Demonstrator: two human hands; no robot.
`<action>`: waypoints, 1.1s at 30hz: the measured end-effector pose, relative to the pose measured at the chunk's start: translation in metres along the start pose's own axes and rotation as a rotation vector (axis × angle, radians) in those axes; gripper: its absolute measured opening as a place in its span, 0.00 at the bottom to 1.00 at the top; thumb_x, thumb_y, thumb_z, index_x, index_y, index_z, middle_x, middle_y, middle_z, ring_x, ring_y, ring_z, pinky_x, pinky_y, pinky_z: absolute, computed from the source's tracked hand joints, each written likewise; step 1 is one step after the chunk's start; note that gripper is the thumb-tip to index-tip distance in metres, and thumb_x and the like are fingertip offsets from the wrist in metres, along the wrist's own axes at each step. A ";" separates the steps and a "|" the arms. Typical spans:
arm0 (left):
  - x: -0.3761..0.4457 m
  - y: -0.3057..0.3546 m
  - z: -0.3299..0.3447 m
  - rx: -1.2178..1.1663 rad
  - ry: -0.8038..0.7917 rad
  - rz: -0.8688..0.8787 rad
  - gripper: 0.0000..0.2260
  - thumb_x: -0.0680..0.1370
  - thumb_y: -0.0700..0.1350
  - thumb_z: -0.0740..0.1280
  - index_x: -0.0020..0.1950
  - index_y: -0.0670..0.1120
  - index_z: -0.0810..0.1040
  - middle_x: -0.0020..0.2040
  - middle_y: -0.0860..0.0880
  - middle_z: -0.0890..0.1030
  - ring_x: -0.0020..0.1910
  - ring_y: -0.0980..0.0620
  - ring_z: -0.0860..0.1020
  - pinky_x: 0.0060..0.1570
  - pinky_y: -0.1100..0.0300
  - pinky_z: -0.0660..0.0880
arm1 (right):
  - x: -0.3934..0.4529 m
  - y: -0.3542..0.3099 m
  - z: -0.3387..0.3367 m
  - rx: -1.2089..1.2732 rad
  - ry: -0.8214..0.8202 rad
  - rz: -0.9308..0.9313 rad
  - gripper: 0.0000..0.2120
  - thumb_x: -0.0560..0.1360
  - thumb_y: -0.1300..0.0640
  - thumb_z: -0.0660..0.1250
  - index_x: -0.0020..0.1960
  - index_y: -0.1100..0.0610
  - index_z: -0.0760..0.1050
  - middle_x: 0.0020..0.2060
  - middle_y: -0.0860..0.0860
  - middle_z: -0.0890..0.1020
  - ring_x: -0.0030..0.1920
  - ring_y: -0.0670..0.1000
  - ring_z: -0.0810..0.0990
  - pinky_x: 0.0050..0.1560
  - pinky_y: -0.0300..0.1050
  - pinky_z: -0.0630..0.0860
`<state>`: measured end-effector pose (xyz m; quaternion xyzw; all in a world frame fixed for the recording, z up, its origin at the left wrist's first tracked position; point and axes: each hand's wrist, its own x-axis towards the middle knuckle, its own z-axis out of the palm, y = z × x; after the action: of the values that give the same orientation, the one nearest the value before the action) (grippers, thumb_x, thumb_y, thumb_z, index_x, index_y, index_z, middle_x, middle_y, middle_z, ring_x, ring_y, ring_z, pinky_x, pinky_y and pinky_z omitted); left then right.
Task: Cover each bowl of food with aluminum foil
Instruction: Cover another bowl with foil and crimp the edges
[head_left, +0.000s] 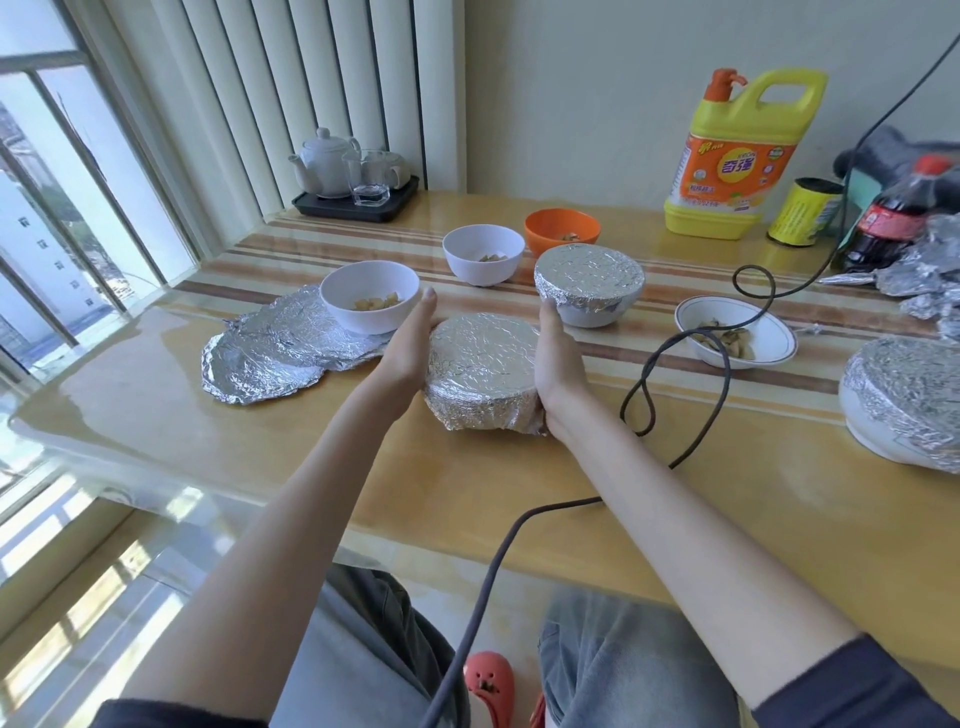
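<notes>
hands, left (410, 343) and right (556, 358), press foil-covered bowl (483, 371), upright, foil top up.

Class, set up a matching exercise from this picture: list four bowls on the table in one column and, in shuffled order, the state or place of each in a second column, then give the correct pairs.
Column one:
1. orange bowl
2. white bowl with a blue rim line
3. foil-wrapped bowl between the hands
4. white bowl at the left

Column two:
A. stands on loose foil sheets
B. held on both sides by the left hand and right hand
C. uncovered, farthest back, near the detergent jug
D. uncovered, a dark cable crossing over it

Pairs: 1-C, 2-D, 3-B, 4-A
</notes>
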<state>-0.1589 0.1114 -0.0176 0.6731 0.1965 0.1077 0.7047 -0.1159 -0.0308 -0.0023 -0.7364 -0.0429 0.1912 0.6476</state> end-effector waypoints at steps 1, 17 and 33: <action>-0.001 0.000 -0.001 0.013 -0.007 -0.003 0.27 0.84 0.59 0.49 0.51 0.45 0.82 0.47 0.46 0.86 0.53 0.46 0.83 0.57 0.52 0.77 | 0.000 -0.001 0.001 0.009 -0.017 0.014 0.37 0.75 0.29 0.47 0.69 0.56 0.69 0.65 0.51 0.75 0.66 0.54 0.72 0.67 0.50 0.68; -0.016 -0.005 0.011 -0.123 0.189 -0.010 0.27 0.83 0.61 0.51 0.50 0.42 0.81 0.46 0.45 0.85 0.48 0.46 0.83 0.56 0.52 0.77 | 0.013 0.019 -0.002 0.068 0.032 -0.044 0.30 0.78 0.33 0.45 0.71 0.48 0.67 0.66 0.51 0.74 0.62 0.51 0.73 0.64 0.49 0.68; -0.030 -0.007 0.023 -0.152 0.179 0.077 0.27 0.84 0.60 0.47 0.50 0.45 0.81 0.45 0.48 0.86 0.50 0.50 0.83 0.58 0.53 0.76 | -0.002 0.024 0.005 0.303 0.187 -0.150 0.27 0.81 0.37 0.46 0.67 0.49 0.73 0.65 0.47 0.75 0.66 0.48 0.71 0.68 0.48 0.66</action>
<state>-0.1768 0.0773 -0.0205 0.6125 0.2238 0.2091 0.7287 -0.1233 -0.0307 -0.0253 -0.6398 -0.0080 0.0771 0.7646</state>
